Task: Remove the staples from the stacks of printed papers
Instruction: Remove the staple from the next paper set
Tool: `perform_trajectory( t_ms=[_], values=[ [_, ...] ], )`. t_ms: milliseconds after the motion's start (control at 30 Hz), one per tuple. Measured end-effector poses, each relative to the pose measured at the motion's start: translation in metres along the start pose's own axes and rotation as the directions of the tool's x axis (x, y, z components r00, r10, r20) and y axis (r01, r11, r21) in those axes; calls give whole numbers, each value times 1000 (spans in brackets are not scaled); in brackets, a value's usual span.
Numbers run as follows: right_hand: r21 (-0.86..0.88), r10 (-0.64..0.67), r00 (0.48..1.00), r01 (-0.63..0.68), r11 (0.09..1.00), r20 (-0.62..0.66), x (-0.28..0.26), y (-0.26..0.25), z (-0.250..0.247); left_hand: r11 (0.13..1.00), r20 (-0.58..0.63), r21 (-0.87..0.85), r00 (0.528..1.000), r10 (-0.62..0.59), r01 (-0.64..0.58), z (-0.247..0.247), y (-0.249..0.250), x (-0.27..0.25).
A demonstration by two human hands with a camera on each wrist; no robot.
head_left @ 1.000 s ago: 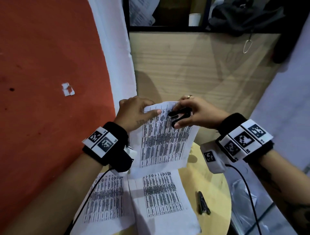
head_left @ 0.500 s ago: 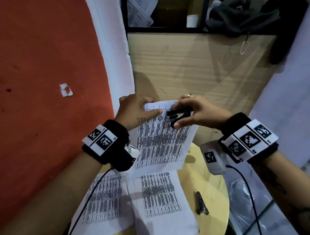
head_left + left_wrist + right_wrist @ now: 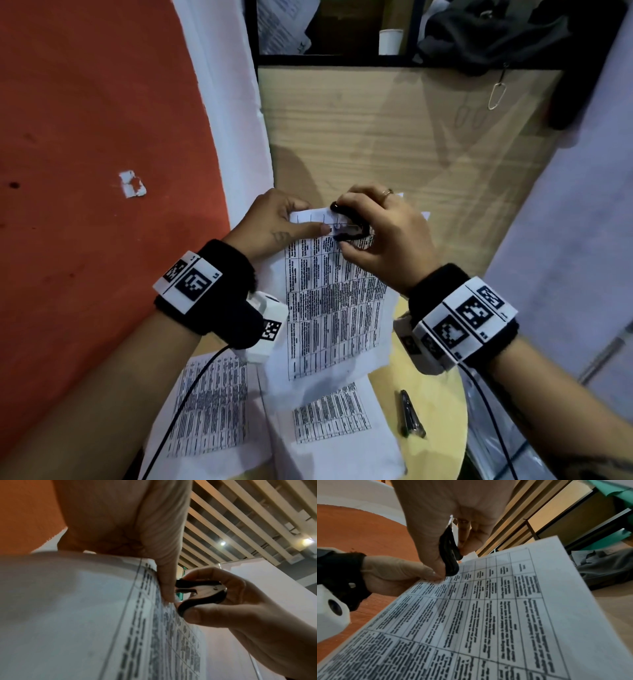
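Note:
I hold a stapled stack of printed tables point(image 3: 329, 301) up off the table, tilted toward me. My left hand point(image 3: 308, 224) pinches its top left corner, thumb point(image 3: 165, 577) flat on the front sheet and fingers behind. My right hand point(image 3: 344, 224) grips a black staple remover point(image 3: 356, 229) between thumb and fingers. The remover's jaws sit at the top edge of the stack, right beside my left thumb tip. The left wrist view shows the remover point(image 3: 202, 593) against the paper edge. In the right wrist view it point(image 3: 449, 555) touches the sheet point(image 3: 488, 615). The staple itself is hidden.
Two more printed stacks point(image 3: 212, 404) point(image 3: 335, 421) lie on the round yellow table point(image 3: 435, 404) below my hands. A small dark metal tool point(image 3: 411, 416) lies to their right. A wooden cabinet panel point(image 3: 394, 137) stands ahead, with an orange wall point(image 3: 85, 137) on the left.
My right hand has brought the staple remover left and up along the top edge, close to my left thumb. The held stack has shifted slightly with both hands.

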State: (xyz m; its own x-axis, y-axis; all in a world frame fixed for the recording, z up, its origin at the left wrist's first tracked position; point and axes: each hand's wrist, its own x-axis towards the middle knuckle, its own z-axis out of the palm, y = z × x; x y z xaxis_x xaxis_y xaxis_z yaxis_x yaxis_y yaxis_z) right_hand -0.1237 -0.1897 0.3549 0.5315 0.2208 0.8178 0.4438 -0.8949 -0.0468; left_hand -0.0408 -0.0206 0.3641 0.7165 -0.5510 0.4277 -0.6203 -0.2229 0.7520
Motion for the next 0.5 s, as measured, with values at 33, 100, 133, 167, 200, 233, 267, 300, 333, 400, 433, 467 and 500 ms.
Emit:
perform_trajectory(
  t_ms=[33, 100, 133, 167, 200, 233, 267, 300, 333, 400, 433, 467, 500],
  values=[
    [-39, -16, 1000, 16, 999, -19, 0, -1, 0, 1000, 2, -18, 1000, -11, 11, -1, 1, 0],
    [-46, -40, 997, 36, 998, -73, 0, -3, 0, 999, 1, -47, 1000, -27, 27, -1, 1, 0],
    [-26, -47, 994, 45, 999, -102, -1, -4, 1, 998, -6, -55, 999, -34, 34, -1, 2, -1],
    [-1, -51, 990, 52, 999, -129, -2, -5, 2, 997, -15, -63, 999, -38, 37, -1, 1, -1],
    [25, -51, 987, 55, 998, -151, -3, -6, 3, 997, -24, -72, 999, -44, 42, 0, 0, 0],
    [45, -51, 986, 58, 997, -161, -5, -7, 4, 995, -30, -83, 998, -49, 46, 0, -1, 0],
    [57, -54, 986, 63, 996, -159, -5, -8, 6, 994, -31, -97, 998, -54, 51, 0, -1, -1],
    [63, -58, 987, 67, 996, -147, -6, -8, 8, 992, -28, -110, 998, -60, 56, 0, -1, -1],
    [68, -60, 990, 69, 995, -130, -6, -8, 9, 990, -21, -126, 998, -65, 62, 0, 0, -1],
    [83, -54, 994, 62, 995, -95, -5, -6, 11, 984, -5, -161, 997, -71, 70, 1, 3, -2],
    [88, -52, 995, 60, 994, -84, -4, -5, 12, 983, 4, -171, 997, -72, 71, 1, 4, -2],
    [92, -52, 996, 59, 994, -78, -3, -3, 12, 981, 16, -180, 998, -69, 71, 1, 4, -2],
    [94, -54, 996, 61, 994, -73, -3, -2, 13, 979, 28, -193, 998, -65, 69, 1, 4, -2]
  ],
)
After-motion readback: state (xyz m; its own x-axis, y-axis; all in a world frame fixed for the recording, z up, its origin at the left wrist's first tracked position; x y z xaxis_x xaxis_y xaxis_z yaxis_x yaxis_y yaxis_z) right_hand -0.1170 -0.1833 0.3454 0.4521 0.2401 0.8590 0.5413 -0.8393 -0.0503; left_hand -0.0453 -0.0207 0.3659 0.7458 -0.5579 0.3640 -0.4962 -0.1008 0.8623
